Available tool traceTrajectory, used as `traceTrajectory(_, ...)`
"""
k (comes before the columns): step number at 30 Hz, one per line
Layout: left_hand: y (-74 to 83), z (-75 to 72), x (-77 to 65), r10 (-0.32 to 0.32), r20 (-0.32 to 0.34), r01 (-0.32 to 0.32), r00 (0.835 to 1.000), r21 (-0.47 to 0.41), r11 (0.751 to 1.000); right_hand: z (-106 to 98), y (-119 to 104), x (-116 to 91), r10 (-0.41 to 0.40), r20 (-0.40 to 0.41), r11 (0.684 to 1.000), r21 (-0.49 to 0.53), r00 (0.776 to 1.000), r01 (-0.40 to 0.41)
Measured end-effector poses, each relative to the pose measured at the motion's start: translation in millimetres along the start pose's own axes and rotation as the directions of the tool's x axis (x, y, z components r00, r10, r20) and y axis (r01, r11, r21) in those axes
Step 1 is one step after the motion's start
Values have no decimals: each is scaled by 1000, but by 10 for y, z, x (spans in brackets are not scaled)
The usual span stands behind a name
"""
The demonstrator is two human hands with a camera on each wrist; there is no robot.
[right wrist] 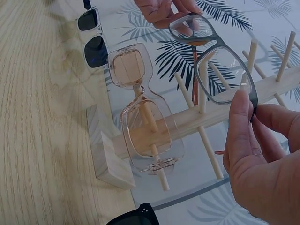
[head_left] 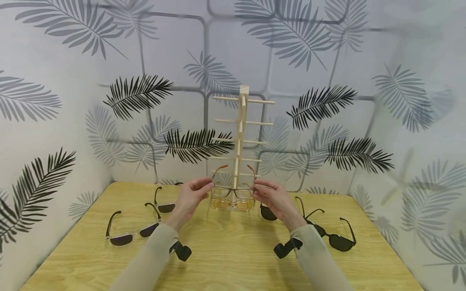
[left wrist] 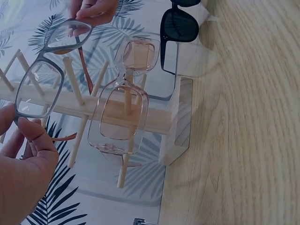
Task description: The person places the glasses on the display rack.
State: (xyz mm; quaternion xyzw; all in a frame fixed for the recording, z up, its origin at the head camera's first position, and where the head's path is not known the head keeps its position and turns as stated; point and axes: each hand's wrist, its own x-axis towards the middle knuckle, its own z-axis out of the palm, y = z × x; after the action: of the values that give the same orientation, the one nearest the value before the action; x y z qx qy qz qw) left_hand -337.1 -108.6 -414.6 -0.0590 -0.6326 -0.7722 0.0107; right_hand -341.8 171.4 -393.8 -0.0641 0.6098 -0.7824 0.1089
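Note:
Both hands hold a pair of grey-framed clear eyeglasses [head_left: 233, 192] by its two outer ends, in front of a wooden display rack [head_left: 240, 133]. My left hand [head_left: 191, 198] pinches the left end between thumb and fingers; my right hand [head_left: 276, 200] pinches the right end. The brownish temple tips point up and back toward the rack. Directly below, clear-framed glasses with orange-tinted lenses [left wrist: 124, 101] hang on the lowest pegs of the rack. In the right wrist view the grey frame [right wrist: 218, 42] overlaps the bare pegs above them.
Clear-framed sunglasses [head_left: 132, 235] with dark lenses lie at the left, another pair [head_left: 166, 208] behind them. On the right lie black sunglasses [head_left: 340, 242] and a second dark pair [head_left: 268, 213] by the right hand. A leaf-patterned wall [head_left: 182, 113] stands behind the wooden table [head_left: 225, 258].

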Motion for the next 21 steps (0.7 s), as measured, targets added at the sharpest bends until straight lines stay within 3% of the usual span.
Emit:
traceTrajectory(9,-27,38,73,-9,-3,9,1000,46,999,-52,-43,55,-10,-28,1000,29,1000,11)
traceTrajectory(21,-40,78,107,-34,-11,34,999,23,999,-95,-4,170,32,-24,999,7,999,-32)
